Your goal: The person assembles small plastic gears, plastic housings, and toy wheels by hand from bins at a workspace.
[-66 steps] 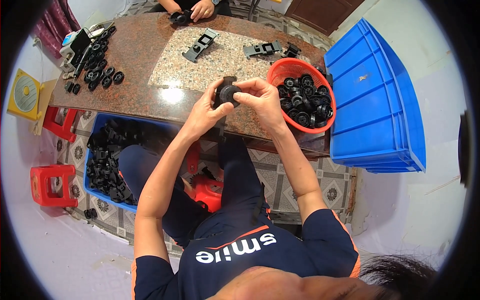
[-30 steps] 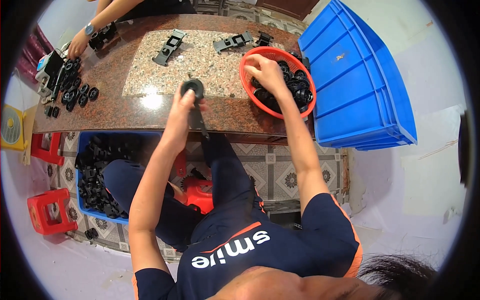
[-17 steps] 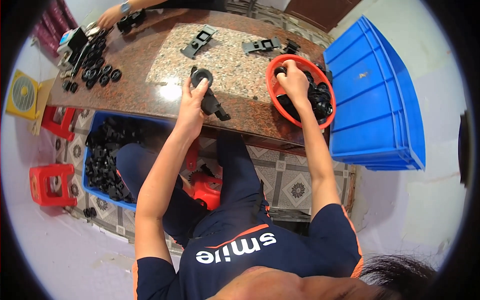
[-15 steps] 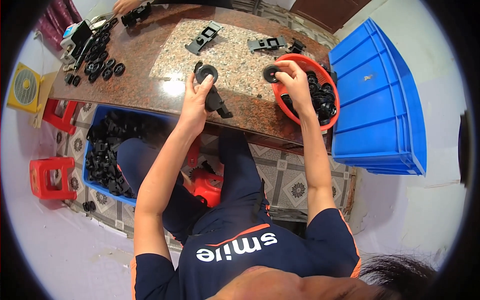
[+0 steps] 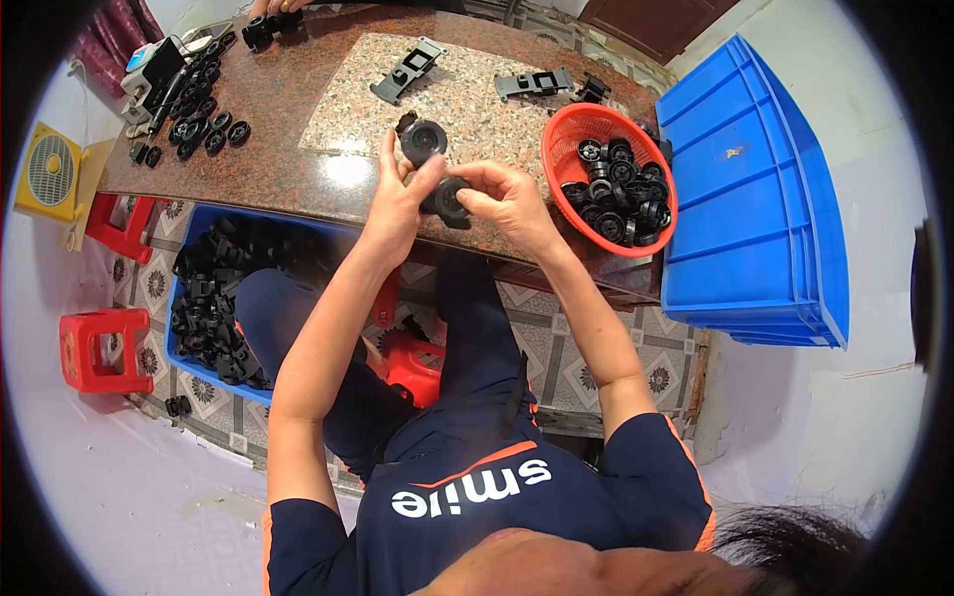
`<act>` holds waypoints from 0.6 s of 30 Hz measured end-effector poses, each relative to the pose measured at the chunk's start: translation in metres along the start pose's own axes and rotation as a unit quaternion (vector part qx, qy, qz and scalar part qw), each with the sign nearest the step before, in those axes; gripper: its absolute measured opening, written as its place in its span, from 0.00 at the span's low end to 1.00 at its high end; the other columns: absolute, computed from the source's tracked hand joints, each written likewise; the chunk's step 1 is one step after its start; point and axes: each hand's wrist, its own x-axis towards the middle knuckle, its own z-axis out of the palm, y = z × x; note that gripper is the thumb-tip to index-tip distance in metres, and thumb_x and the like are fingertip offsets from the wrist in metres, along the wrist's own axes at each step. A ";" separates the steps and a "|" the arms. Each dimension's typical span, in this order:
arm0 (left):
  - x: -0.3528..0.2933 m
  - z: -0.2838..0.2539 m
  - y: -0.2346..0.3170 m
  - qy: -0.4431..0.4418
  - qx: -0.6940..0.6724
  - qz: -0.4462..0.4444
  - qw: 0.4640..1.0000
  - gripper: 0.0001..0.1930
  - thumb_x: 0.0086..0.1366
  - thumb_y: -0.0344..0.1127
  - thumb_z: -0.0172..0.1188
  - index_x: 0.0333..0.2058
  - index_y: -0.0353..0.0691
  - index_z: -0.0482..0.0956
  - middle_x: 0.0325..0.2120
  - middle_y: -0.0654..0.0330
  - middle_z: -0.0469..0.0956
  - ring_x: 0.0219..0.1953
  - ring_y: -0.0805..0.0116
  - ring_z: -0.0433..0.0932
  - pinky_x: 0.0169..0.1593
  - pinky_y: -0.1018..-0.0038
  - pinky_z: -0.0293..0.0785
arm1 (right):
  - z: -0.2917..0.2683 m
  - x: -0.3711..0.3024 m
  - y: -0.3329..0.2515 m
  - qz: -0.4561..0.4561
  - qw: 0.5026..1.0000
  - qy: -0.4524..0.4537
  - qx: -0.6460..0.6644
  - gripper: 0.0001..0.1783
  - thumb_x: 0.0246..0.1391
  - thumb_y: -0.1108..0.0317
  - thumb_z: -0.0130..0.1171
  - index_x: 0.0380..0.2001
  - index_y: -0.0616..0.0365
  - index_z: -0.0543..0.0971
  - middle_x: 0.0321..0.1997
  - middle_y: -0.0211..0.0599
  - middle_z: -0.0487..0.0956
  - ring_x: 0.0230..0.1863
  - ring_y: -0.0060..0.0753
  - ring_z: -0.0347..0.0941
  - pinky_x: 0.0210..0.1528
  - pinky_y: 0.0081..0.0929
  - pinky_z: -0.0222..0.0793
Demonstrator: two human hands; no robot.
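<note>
My left hand (image 5: 390, 214) is closed around a black plastic toy-vehicle chassis (image 5: 405, 121), held above the table's near edge. One black wheel (image 5: 424, 141) sits at its far end. A second black wheel (image 5: 452, 201) is pinched in the fingers of my right hand (image 5: 515, 211), against the chassis's near end. Whether this wheel is seated there cannot be made out. My fingers hide most of the chassis. To the right, a red mesh basket (image 5: 581, 121) holds several black wheels (image 5: 624, 189).
Grey frame parts (image 5: 409, 72) lie on the stone table (image 5: 268, 109). Loose wheels (image 5: 215, 141) are at the left. Another person's hand (image 5: 288, 5) touches a black assembly (image 5: 266, 30). Blue crates (image 5: 745, 199) stand right; a blue bin (image 5: 214, 377) of black parts sits below left.
My right hand has moved left from the basket with a wheel, bringing it to the chassis in my left hand. The other person's hand has shifted right onto the black assembly.
</note>
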 end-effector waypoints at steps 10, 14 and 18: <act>-0.012 0.016 -0.001 -0.022 0.006 0.097 0.995 0.56 0.58 0.23 0.62 0.69 0.47 0.24 0.52 0.52 0.68 0.50 0.63 0.74 0.51 0.67 0.74 | 0.017 -0.003 0.009 0.000 0.983 -0.051 0.179 0.31 0.62 0.50 0.52 0.61 0.59 0.67 0.52 0.33 0.73 0.48 0.21 0.69 0.49 0.23 0.68; -0.011 0.017 -0.014 -0.061 0.036 0.168 0.983 0.50 0.59 0.22 0.60 0.70 0.48 0.33 0.51 0.55 0.65 0.53 0.59 0.73 0.56 0.65 0.71 | 0.013 -0.007 0.006 -0.029 0.994 -0.027 0.097 0.23 0.61 0.54 0.52 0.51 0.60 0.77 0.43 0.28 0.77 0.41 0.18 0.69 0.43 0.22 0.68; -0.018 0.024 -0.015 -0.071 0.053 0.175 0.981 0.48 0.59 0.21 0.59 0.69 0.47 0.37 0.50 0.57 0.63 0.56 0.58 0.70 0.59 0.64 0.69 | 0.008 -0.010 0.004 -0.032 0.998 -0.019 0.055 0.22 0.58 0.55 0.52 0.47 0.62 0.79 0.40 0.28 0.77 0.40 0.17 0.68 0.41 0.20 0.67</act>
